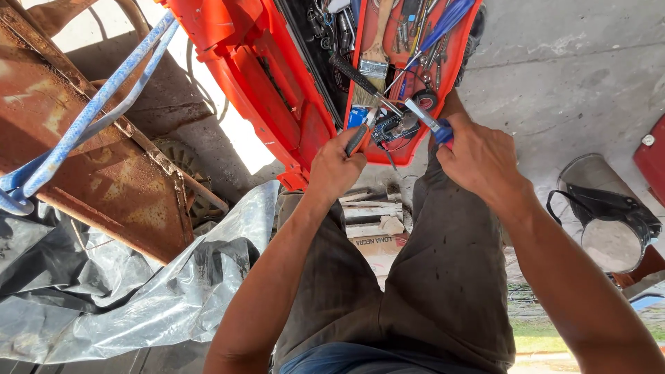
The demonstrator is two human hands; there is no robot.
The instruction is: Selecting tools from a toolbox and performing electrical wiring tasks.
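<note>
Landmark: an open red toolbox [277, 90] stood on the concrete floor [575, 76] ahead of the person's knees; every place below was taken from it.
Tray: the toolbox's red lift-out tray [465, 41] sat at its right side, crowded with small metal tools; most were too tangled to tell apart.
Left hand: the left hand [336, 166] was at the tray's near edge, fingers wrapped tight around a dark-handled tool [357, 137] whose metal end pointed into the tray.
Right hand: the right hand [478, 158] was just beyond the tray's near right corner, closed firmly on a blue-handled tool [431, 123], its silver jaw end reaching over the tray's contents.
Tools together: the two tool tips were close to each other above a small dark part with wires [391, 128] lying in the tray; whether they touched it could not be told.
Paintbrush: a flat paintbrush [375, 59] lay in the tray, further in than the hands.
Left of toolbox: a rusty metal frame [90, 152] with a blue bar [90, 114] across it, and crumpled clear plastic sheeting [180, 284] nearer the person.
Right of toolbox: a metal bucket [603, 215] with a black strap.
Below toolbox: stacked wooden pieces [370, 211] between the person's legs in grey trousers [415, 277].
</note>
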